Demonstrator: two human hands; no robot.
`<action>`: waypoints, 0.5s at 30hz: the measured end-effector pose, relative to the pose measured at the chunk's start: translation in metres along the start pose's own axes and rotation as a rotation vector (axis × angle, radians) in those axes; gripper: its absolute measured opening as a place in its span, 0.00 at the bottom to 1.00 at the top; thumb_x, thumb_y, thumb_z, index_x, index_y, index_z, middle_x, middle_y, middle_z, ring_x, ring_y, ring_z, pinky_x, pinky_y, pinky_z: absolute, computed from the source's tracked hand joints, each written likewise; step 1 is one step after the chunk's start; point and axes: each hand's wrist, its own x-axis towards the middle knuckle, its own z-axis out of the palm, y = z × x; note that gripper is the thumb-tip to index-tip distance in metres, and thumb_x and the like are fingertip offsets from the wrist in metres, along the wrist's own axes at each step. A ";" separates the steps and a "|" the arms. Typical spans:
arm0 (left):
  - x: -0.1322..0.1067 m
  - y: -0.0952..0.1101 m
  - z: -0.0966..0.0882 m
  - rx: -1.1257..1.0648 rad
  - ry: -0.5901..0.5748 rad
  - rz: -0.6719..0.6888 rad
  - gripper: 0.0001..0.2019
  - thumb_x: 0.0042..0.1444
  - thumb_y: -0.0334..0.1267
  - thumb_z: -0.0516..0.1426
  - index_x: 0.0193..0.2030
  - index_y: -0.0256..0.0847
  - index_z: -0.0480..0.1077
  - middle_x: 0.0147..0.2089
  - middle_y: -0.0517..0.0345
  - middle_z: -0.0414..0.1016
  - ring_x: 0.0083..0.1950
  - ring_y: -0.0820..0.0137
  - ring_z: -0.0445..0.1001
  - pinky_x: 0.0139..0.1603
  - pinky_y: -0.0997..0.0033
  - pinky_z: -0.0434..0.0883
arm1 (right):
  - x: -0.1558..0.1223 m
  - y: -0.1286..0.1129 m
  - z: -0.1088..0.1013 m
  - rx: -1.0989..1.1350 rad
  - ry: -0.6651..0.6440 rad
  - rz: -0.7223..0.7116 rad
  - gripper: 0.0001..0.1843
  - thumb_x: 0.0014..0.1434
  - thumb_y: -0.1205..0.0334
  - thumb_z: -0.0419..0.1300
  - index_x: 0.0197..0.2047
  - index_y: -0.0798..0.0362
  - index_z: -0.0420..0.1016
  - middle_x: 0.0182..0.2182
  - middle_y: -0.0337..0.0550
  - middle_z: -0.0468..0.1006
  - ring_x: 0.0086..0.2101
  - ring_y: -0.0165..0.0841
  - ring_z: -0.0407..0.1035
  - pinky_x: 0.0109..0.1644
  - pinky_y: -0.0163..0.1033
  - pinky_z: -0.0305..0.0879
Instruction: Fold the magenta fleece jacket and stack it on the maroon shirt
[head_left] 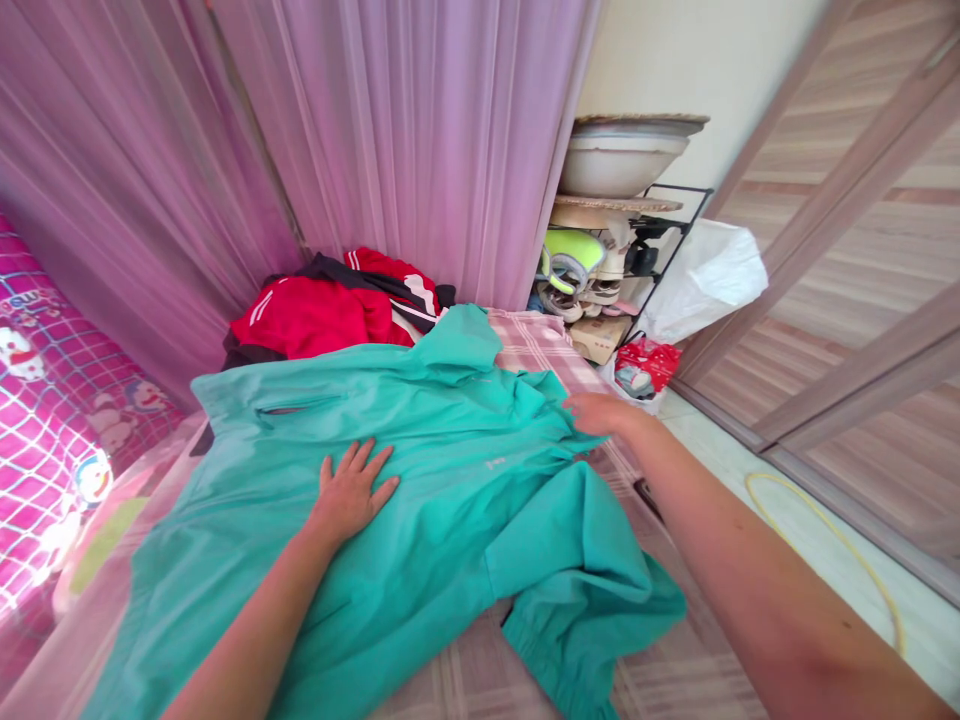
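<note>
A teal jacket [420, 520] lies spread over a plaid sheet, its collar end toward the right. One sleeve [577, 560] is folded loosely at the near right, and the other bends toward the far side. A pocket slit shows near the far left edge. My left hand [356, 490] rests flat on the jacket's body with its fingers spread. At the collar end, my right hand [592, 412] has its fingers closed on the cloth of the jacket. The fingertips are partly hidden by the fabric.
Red and dark clothes [322, 315] lie piled behind the jacket, against purple curtains [435, 140]. A black rack [694, 215] with shoes and basins stands at the far right, beside a white bag [705, 280] and a red bag [656, 362]. A yellow cord [832, 535] lies on the floor.
</note>
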 end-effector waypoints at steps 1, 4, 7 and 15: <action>0.000 0.000 0.000 0.001 -0.004 -0.002 0.28 0.67 0.52 0.47 0.71 0.52 0.56 0.75 0.50 0.52 0.74 0.52 0.50 0.68 0.35 0.50 | 0.008 -0.003 -0.005 0.013 0.034 0.014 0.19 0.54 0.63 0.61 0.50 0.51 0.80 0.48 0.49 0.81 0.47 0.41 0.75 0.49 0.39 0.67; 0.000 0.000 0.000 0.001 0.000 -0.006 0.28 0.66 0.51 0.47 0.71 0.52 0.56 0.75 0.51 0.52 0.74 0.52 0.50 0.68 0.35 0.50 | 0.033 -0.019 -0.015 0.071 0.120 0.097 0.28 0.65 0.50 0.50 0.61 0.57 0.72 0.55 0.57 0.76 0.51 0.43 0.73 0.52 0.41 0.67; 0.000 -0.001 0.001 -0.004 0.018 -0.001 0.27 0.66 0.51 0.47 0.71 0.52 0.57 0.74 0.51 0.53 0.74 0.51 0.51 0.68 0.35 0.50 | 0.052 -0.040 -0.011 0.156 0.144 0.201 0.41 0.64 0.35 0.44 0.63 0.60 0.69 0.56 0.63 0.74 0.50 0.45 0.74 0.50 0.43 0.68; 0.001 -0.003 0.005 0.005 0.020 0.003 0.27 0.66 0.51 0.47 0.71 0.52 0.58 0.74 0.50 0.54 0.74 0.51 0.52 0.68 0.35 0.51 | 0.075 -0.048 0.014 0.219 0.319 0.142 0.28 0.61 0.62 0.56 0.64 0.54 0.68 0.57 0.54 0.75 0.53 0.40 0.72 0.54 0.40 0.67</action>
